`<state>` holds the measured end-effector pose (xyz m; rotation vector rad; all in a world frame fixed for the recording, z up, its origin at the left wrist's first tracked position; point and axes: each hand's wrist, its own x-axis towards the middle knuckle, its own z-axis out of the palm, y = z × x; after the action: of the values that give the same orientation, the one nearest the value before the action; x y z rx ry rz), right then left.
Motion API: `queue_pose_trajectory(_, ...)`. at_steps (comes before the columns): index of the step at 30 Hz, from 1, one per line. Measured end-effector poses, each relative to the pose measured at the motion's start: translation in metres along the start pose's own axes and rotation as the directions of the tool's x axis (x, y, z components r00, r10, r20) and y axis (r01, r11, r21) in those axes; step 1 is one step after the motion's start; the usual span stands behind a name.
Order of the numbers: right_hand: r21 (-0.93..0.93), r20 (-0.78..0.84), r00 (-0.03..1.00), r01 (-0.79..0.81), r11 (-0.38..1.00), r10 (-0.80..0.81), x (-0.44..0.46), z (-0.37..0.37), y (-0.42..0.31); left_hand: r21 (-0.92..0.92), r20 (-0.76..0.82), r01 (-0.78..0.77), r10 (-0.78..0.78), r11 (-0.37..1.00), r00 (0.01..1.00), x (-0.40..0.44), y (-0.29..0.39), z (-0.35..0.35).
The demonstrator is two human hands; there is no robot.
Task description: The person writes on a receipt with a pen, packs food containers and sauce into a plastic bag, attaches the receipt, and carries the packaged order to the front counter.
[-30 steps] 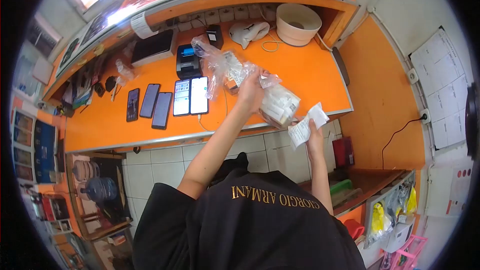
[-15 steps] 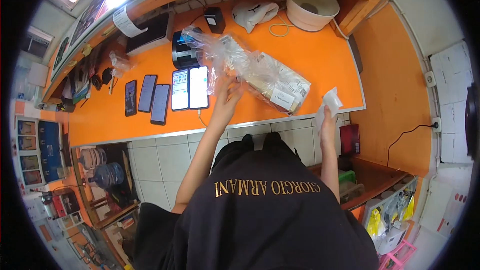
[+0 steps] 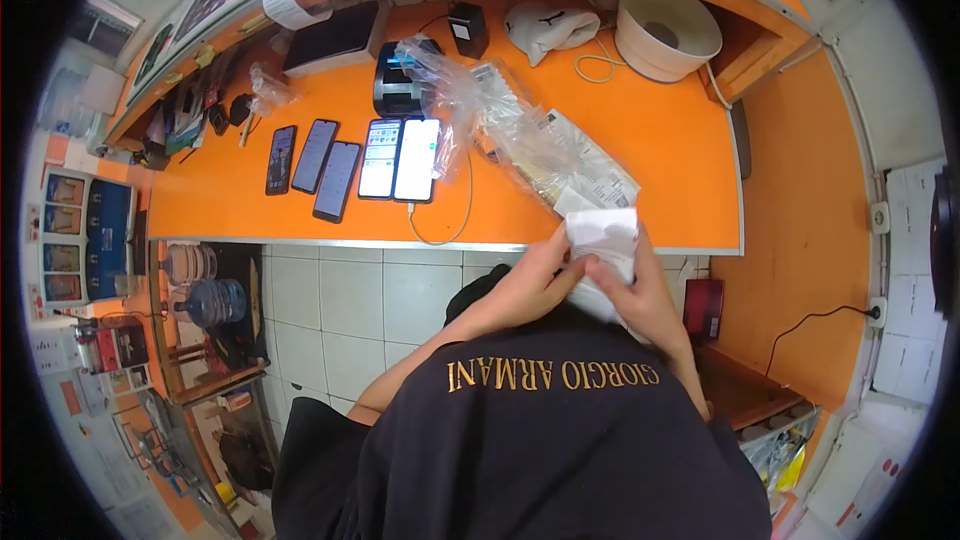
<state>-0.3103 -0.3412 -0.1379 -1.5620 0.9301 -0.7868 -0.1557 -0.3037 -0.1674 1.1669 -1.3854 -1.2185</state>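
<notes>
In front of my body, just past the counter's front edge, my left hand [image 3: 540, 278] and my right hand [image 3: 642, 295] are both closed on a folded white paper [image 3: 606, 233]. The thumbs lie close together on its near side. Beyond the paper, a long parcel [image 3: 597, 172] lies on the orange counter [image 3: 320, 225], with crumpled clear plastic wrap [image 3: 465, 100] over its far end. Neither hand appears to touch the parcel; its near end is partly covered by the paper.
Several phones lie to the left, including a lit one [image 3: 416, 162] on a charging cable [image 3: 470, 205]. Behind them stands a black device [image 3: 395, 90]. A black box [image 3: 467, 30], a white cap [image 3: 548, 32] and a white bowl [image 3: 668, 32] line the back.
My left hand has left the plastic-wrapped parcel and moved right to the white paper. My right hand has brought the paper leftward, in front of my body. The view has shifted slightly.
</notes>
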Motion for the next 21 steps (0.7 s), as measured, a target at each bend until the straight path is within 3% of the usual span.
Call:
queue_pose_trajectory(1, 0.293, 0.050, 0.982, -0.189, 0.937, 0.182, -0.011, -0.001, 0.004, -0.019, 0.023, 0.065, -0.065, 0.998, 0.998, -0.002, -0.012, 0.002)
queue_pose_trajectory(2, 0.292, 0.066, 0.981, -0.192, 0.937, 0.181, -0.013, -0.010, 0.005, -0.038, 0.046, 0.136, -0.134, 0.990, 0.990, -0.004, -0.023, 0.003)
queue_pose_trajectory(3, 0.061, 0.226, 0.972, -0.080, 0.995, 0.064, -0.013, -0.024, 0.008, -0.027, 0.133, -0.082, 0.085, 0.996, 0.987, -0.004, -0.030, -0.001)
queue_pose_trajectory(4, -0.145, 0.396, 0.918, 0.081, 0.986, -0.017, -0.014, -0.033, 0.011, -0.022, 0.125, -0.075, 0.077, 0.997, 0.989, -0.006, -0.031, -0.001)
queue_pose_trajectory(5, -0.139, 0.402, 0.915, 0.079, 0.987, -0.017, -0.019, -0.035, 0.017, -0.577, 0.236, 0.271, -0.161, 0.770, 0.958, -0.008, -0.030, 0.001)
queue_pose_trajectory(6, -0.154, 0.349, 0.937, 0.072, 0.985, -0.014, -0.024, -0.035, 0.027, -0.848, 0.448, 0.500, -0.265, 0.174, 0.854, -0.010, -0.029, 0.003)
queue_pose_trajectory(8, -0.169, 0.290, 0.957, 0.062, 0.984, -0.010, -0.026, -0.034, 0.032, -0.867, 0.423, 0.464, -0.222, 0.184, 0.879, -0.013, -0.033, 0.004)
queue_pose_trajectory(9, -0.235, 0.293, 0.956, 0.066, 0.970, 0.006, -0.023, -0.030, 0.030, -0.645, 0.344, 0.426, -0.256, 0.634, 0.903, -0.015, -0.033, 0.002)
queue_pose_trajectory(10, -0.301, 0.295, 0.955, 0.068, 0.951, 0.025, -0.019, -0.030, 0.030, -0.250, 0.262, 0.307, -0.241, 0.918, 0.935, -0.015, -0.033, -0.001)
queue_pose_trajectory(11, -0.335, 0.374, 0.925, 0.070, 0.939, 0.065, -0.018, -0.031, 0.035, -0.010, 0.276, 0.230, -0.218, 0.973, 0.936, -0.008, -0.025, -0.004)
queue_pose_trajectory(12, -0.341, 0.371, 0.926, 0.068, 0.938, 0.068, -0.017, -0.032, 0.034, -0.015, 0.280, 0.227, -0.214, 0.974, 0.936, -0.007, -0.027, -0.004)
queue_pose_trajectory(14, -0.193, 0.398, 0.917, 0.038, 0.980, 0.043, -0.010, -0.025, 0.028, 0.195, 0.161, 0.101, -0.133, 0.976, 0.978, -0.005, -0.034, -0.008)
queue_pose_trajectory(15, -0.067, 0.377, 0.924, 0.095, 0.993, -0.063, -0.008, -0.022, 0.030, 0.195, 0.167, 0.098, -0.131, 0.976, 0.977, -0.006, -0.033, -0.012)
queue_pose_trajectory(16, -0.071, 0.373, 0.925, 0.099, 0.993, -0.066, -0.007, -0.017, 0.030, 0.255, 0.176, 0.066, -0.113, 0.965, 0.978, -0.006, -0.031, -0.016)
queue_pose_trajectory(18, -0.002, 0.186, 0.971, -0.156, 0.988, 0.153, -0.005, -0.003, 0.031, 0.372, 0.185, -0.010, -0.063, 0.928, 0.981, -0.005, -0.026, -0.022)
queue_pose_trajectory(19, -0.125, 0.120, 0.987, -0.093, 0.988, 0.109, -0.001, 0.005, 0.034, 0.405, 0.146, -0.081, 0.023, 0.911, 0.989, -0.008, -0.034, -0.021)
queue_pose_trajectory(20, -0.131, 0.111, 0.989, -0.078, 0.988, 0.093, 0.002, 0.005, 0.040, 0.409, 0.151, -0.100, 0.041, 0.907, 0.988, -0.010, -0.032, -0.023)
queue_pose_trajectory(21, -0.288, 0.162, 0.981, 0.149, 0.946, -0.105, 0.008, 0.004, 0.046, 0.229, 0.075, 0.047, -0.066, 0.972, 0.995, -0.010, -0.031, -0.028)
